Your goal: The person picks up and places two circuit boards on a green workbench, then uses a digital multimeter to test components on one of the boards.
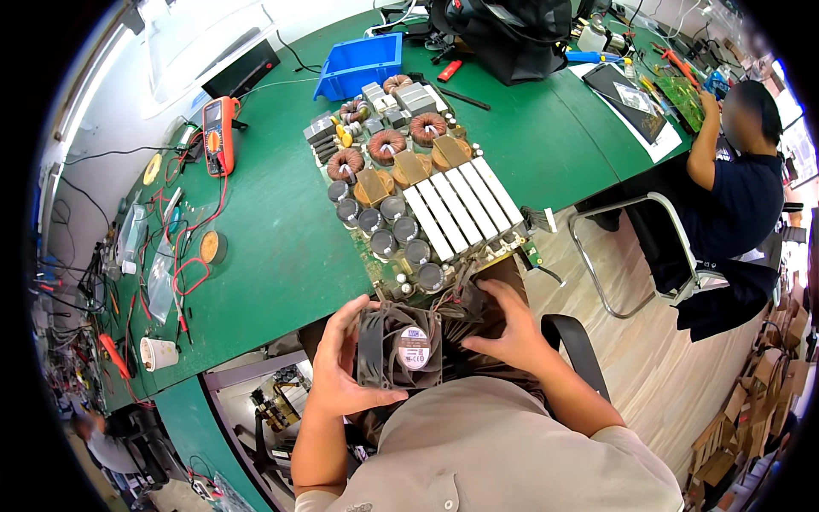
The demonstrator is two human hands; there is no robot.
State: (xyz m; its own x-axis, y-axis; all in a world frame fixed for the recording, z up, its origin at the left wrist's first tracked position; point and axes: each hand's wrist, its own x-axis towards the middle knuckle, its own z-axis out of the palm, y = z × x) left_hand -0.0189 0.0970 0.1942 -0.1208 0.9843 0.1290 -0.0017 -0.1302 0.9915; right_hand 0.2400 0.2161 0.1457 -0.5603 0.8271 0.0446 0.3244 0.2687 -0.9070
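Observation:
My left hand (339,367) is closed around a square black cooling fan (415,348) with a pale round label on its hub. The fan is over my lap, just off the table's front edge. My right hand (516,333) curls round a dark part with wires (461,300) beside the fan; I cannot make out its kind against my dark trousers. Beyond both hands, a large circuit board (363,247) lies at the table's edge. It carries copper-wound coils (386,147), black capacitors (370,220) and a block of white heat-sink bars (465,209).
The green table (264,230) bears an orange multimeter (219,136), a blue bin (360,68), a black bag (512,38) and a white cup (159,353). Red leads and tools crowd its left side. At far right a person (734,183) works on a green board beside a metal-framed chair (589,256).

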